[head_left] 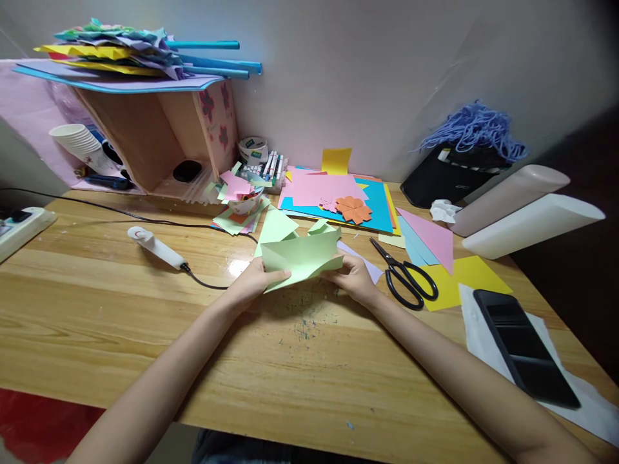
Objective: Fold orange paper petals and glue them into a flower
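Observation:
A creased sheet of light green paper (302, 254) is held up between my two hands, slightly above the wooden table. My left hand (256, 281) grips its left edge, the thumb lying on the near face. At the right edge, my right hand (351, 277) pinches the sheet, with some fingertips hidden behind it. More pale green paper (276, 225) lies just beyond, partly covered by the held sheet. To the right of my right hand rest black-handled scissors (403, 274), beside a piece of lilac paper (362, 259).
A white glue gun (157, 248) with a black cord lies left. Behind are a cardboard box (217, 129), a cup of paper scraps (245, 205), coloured sheets (319, 187) and an orange paper flower (354, 210). A black phone (525, 348) and yellow paper (476, 277) lie right.

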Motion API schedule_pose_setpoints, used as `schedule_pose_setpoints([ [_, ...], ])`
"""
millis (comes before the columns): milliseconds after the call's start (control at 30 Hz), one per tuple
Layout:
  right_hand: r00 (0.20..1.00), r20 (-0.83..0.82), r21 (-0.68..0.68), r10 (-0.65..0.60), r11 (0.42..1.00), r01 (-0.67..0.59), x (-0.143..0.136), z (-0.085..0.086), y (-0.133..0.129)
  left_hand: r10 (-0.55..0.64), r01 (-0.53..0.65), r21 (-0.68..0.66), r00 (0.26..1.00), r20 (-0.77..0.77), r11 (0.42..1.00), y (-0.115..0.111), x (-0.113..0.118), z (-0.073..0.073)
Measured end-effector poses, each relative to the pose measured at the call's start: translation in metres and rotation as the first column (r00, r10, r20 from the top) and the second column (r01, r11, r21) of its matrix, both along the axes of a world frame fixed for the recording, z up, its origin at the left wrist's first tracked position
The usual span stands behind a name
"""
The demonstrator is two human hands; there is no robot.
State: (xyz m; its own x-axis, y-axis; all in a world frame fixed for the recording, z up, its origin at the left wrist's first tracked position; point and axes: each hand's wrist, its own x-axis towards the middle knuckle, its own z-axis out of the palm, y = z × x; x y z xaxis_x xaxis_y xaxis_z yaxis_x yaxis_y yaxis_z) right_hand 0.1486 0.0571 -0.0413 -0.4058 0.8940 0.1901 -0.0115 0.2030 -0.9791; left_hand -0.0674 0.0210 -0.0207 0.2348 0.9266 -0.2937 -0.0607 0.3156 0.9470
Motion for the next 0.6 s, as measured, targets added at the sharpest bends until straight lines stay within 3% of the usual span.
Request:
schedule_pose_setpoints([
  [167,0.993,0.046,-0.151,-0.109,0.982,0.114,0.001,0.001,0.0,-0.108,0.121,-0.061,0.977,0.183,0.991,-0.002,0.006,0.004],
  [367,0.976,0.116,-0.143,-0.183,0.97,0.198,0.0,0.004,0.0,0.064,-0.044,-0.061,0.923,0.38,0.997,-0.003,0.011,0.01],
  [433,0.974,0.127,-0.141,-0.189,0.968,0.206,0.0,0.005,-0.001,0.061,-0.064,0.002,0.963,0.264,0.998,-0.004,0.013,0.012],
  [500,0.974,0.125,-0.132,-0.188,0.97,0.204,-0.001,0.005,-0.001,0.071,-0.075,0.094,0.996,0.045,0.993,-0.006,0.014,0.012],
  [600,0.979,0.122,-0.108,-0.165,0.978,0.179,-0.002,0.004,-0.001,0.129,-0.099,0.168,0.976,-0.174,0.981,-0.007,0.016,0.012],
])
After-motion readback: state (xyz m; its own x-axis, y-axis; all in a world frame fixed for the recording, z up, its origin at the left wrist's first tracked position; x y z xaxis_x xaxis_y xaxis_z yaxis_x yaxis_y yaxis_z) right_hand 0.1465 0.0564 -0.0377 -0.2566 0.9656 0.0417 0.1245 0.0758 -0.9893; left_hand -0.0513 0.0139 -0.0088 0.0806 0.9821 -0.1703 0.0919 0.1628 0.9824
